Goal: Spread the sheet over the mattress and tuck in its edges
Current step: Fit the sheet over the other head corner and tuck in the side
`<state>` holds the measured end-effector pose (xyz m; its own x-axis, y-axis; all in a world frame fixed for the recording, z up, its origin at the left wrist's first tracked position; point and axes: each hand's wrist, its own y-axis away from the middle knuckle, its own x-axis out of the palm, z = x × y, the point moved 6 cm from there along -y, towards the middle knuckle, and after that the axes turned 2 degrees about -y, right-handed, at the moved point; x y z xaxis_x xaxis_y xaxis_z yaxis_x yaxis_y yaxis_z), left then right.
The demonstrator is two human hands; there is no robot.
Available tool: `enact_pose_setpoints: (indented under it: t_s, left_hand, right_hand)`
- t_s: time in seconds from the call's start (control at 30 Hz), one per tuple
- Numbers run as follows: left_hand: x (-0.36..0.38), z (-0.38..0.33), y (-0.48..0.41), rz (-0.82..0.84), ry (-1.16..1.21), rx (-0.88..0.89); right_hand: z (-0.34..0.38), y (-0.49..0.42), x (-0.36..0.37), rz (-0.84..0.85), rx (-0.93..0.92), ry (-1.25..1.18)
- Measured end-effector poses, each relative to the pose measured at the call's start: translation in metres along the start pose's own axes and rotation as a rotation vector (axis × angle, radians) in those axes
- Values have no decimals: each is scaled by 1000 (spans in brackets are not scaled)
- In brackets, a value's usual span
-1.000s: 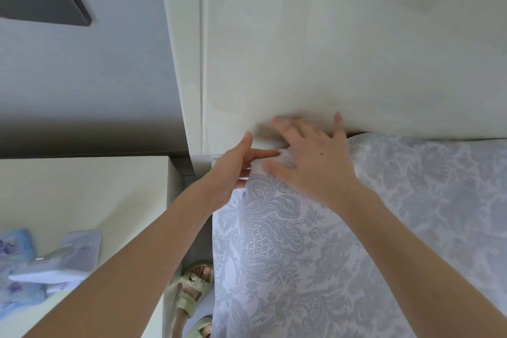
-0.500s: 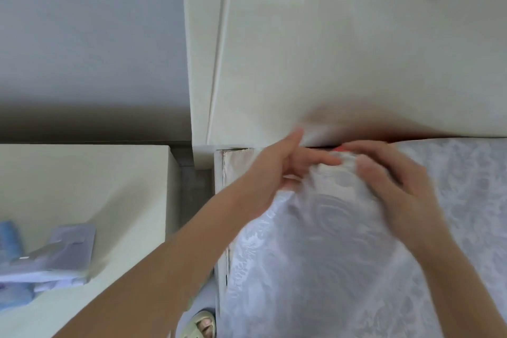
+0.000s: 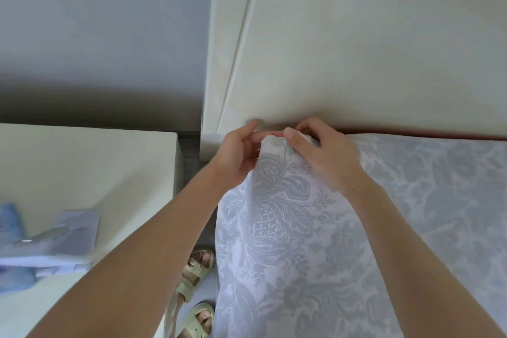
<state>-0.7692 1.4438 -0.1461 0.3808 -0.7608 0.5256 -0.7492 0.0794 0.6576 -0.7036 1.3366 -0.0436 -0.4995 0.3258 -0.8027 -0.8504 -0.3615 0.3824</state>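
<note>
Hands back at headboard (image 3: 356, 49): left hand (image 3: 236, 156), right hand (image 3: 326, 153) now pinching sheet (image 3: 288, 228) corner, bunched upward.

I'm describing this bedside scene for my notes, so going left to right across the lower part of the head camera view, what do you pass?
Folded bluish items on the pale bedside cabinet → sandalled feet on the floor → patterned sheet hanging over the bed corner.

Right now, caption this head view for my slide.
Both hands, left and right, pinch the sheet corner at the headboard.
</note>
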Motion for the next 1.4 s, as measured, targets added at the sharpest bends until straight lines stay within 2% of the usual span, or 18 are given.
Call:
enact_pose_setpoints:
  t_s: [0.17, 0.33, 0.47, 0.77, 0.9, 0.97, 1.0, 1.07, 1.13, 1.27, 1.37, 1.4]
  left_hand:
    - [-2, 3, -2, 36, 71, 0]
    - [8, 1, 5, 72, 41, 33]
    - [14, -2, 11, 65, 58, 41]
    - [22, -7, 24, 101, 2, 28]
    - [9, -10, 29, 63, 174, 56]
    - [-8, -8, 33, -30, 232, 63]
    - [-20, -6, 36, -113, 160, 69]
    - [-44, 0, 50, -286, -167, 51]
    - [-62, 19, 70, -331, -416, -69]
    - [-50, 69, 71, -44, -327, -351]
    - [-3, 72, 33, 186, -59, -392]
    - [13, 65, 21, 219, 29, -392]
  right_hand:
    - [4, -8, 4, 157, -45, 49]
    - [0, -15, 0, 334, -36, -91]
    - [-4, -12, 1, 431, -6, -106]
    - [-1, -8, -1, 433, -10, -9]
    - [3, -6, -3, 437, -19, 16]
    - [4, -4, -5, 450, -16, 12]
    - [4, -2, -7, 455, -21, 6]
    - [2, 4, -13, 471, -35, 10]
    - [2, 14, -21, 482, -52, 17]
    - [5, 35, -38, 488, -102, -48]
    - [4, 36, -41, 474, -106, -84]
    - [5, 32, -38, 477, -106, -46]
